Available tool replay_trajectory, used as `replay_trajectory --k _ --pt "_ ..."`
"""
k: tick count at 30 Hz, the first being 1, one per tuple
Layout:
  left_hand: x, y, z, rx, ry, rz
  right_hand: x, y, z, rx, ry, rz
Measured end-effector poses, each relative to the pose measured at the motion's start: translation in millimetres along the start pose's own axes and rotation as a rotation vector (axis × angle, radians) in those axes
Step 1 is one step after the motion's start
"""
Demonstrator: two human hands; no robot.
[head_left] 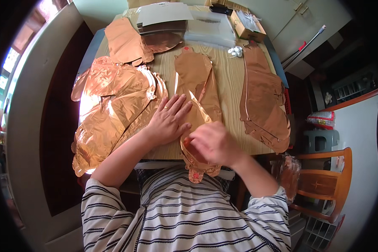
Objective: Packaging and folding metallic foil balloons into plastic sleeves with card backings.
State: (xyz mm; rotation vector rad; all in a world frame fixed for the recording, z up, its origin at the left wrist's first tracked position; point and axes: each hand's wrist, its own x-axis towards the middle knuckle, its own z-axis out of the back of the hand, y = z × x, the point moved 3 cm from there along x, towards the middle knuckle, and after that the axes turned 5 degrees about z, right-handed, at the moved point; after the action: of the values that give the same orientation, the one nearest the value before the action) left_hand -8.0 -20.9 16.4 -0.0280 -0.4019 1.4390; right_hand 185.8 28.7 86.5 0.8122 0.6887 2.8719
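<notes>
A long copper-coloured foil balloon [192, 67], flat and partly folded, lies lengthwise in front of me on the wooden table [229, 94]. Its near end, with a reddish tab, hangs over the table's front edge. My left hand [169, 119] lies with fingers stretched out across the balloon's left side; a ring shows on one finger. Over the near part of the same balloon is my right hand [216, 143], fingers curled and smeared by motion. Whether it grips the foil, I cannot make out. A narrow folded strip of foil sticks up beside it.
Shiny unfolded foil balloons [113, 109] are heaped at the left. Folded foil pieces [262, 101] are stacked at the right, and another foil piece [122, 40] lies at the back left. Behind are grey sheets [164, 14], clear plastic bags [210, 31], an open carton [248, 27] and crumpled white bits [235, 51].
</notes>
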Motion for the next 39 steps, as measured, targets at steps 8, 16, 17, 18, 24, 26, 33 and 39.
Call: replay_trajectory --k 8,16,17,18,24,26,33,39 --pt "36.3 32.3 5.9 -0.047 -0.032 -0.027 -5.9 12.4 -47.4 -0.242 0.117 0.043" --pt "82.9 78.0 -0.1 -0.062 -0.074 -0.029 -18.3 30.8 -50.8 -0.280 0.147 0.007" --pt "82.6 78.6 -2.6 -0.044 -0.086 -0.037 -14.6 30.7 -48.3 -0.274 0.120 -0.007" --pt "83.5 76.4 -5.0 -0.028 -0.097 -0.050 -9.0 29.1 -43.4 -0.270 0.091 -0.026" --pt "82.2 74.8 -4.5 0.004 -0.123 -0.045 6.9 11.9 -58.6 -0.342 0.173 -0.102" --pt "83.8 75.2 -3.0 -0.025 -0.094 -0.035 -0.3 18.7 -60.3 -0.377 0.187 -0.083" --pt "78.0 61.8 9.6 -0.024 -0.233 0.044 -19.8 37.9 -56.1 -0.396 0.201 -0.117" --pt "8.4 -3.1 19.7 0.067 -0.053 -0.028 -17.2 33.8 -55.0 -0.364 0.233 -0.134"
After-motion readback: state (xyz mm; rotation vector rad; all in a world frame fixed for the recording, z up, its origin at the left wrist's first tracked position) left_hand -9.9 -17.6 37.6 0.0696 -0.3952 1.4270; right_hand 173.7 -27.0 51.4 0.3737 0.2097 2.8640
